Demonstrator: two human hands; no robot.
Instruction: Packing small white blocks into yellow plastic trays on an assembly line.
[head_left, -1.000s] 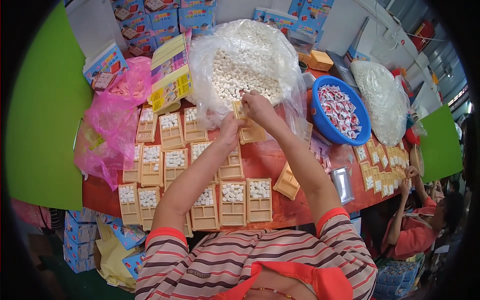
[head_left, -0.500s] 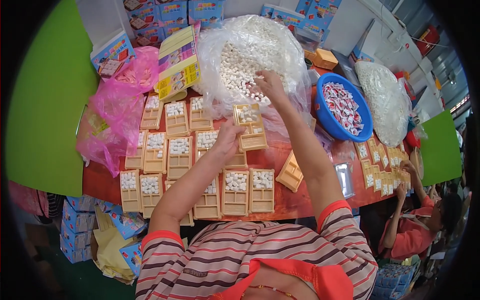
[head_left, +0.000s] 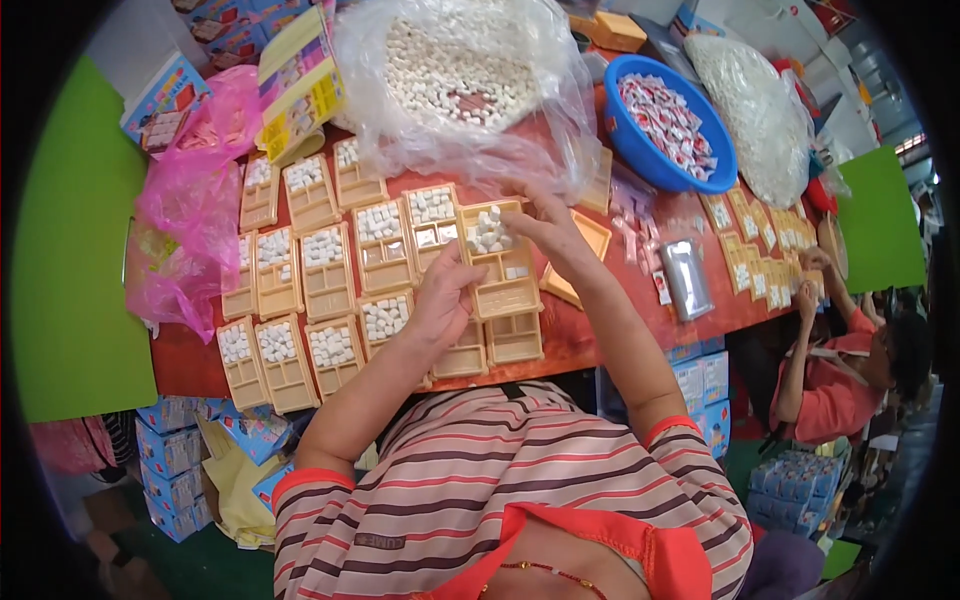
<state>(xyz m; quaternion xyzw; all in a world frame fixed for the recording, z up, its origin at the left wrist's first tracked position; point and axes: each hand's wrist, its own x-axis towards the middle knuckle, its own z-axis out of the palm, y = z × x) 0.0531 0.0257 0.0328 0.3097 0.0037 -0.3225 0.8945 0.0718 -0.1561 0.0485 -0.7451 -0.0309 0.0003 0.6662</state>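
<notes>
My left hand [head_left: 447, 300] grips a beige compartment tray [head_left: 505, 298] by its left edge, the thumb over the rim. Small white pieces [head_left: 490, 234], which look like mini marshmallows, are heaped in the tray's top compartment; a few more lie in a small middle one. At the upper right corner of this tray is my right hand [head_left: 552, 228], its thumb close to the heap and its fingers apart. Under and around the held tray, similar trays [head_left: 325, 285] stand in rows, many with white pieces in their top compartments.
Beyond the trays lies a clear plastic bag [head_left: 560, 105] of white pieces. A blue basin [head_left: 612, 110] of small packets stands to its right, near a grey box [head_left: 687, 280]. Pink plastic bags [head_left: 180, 230] are at the left. A co-worker [head_left: 835, 370] handles trays at far right.
My right hand has come back from the bag of white pieces to the held tray. The tray's top compartment now looks fuller. The whole view has shifted.
</notes>
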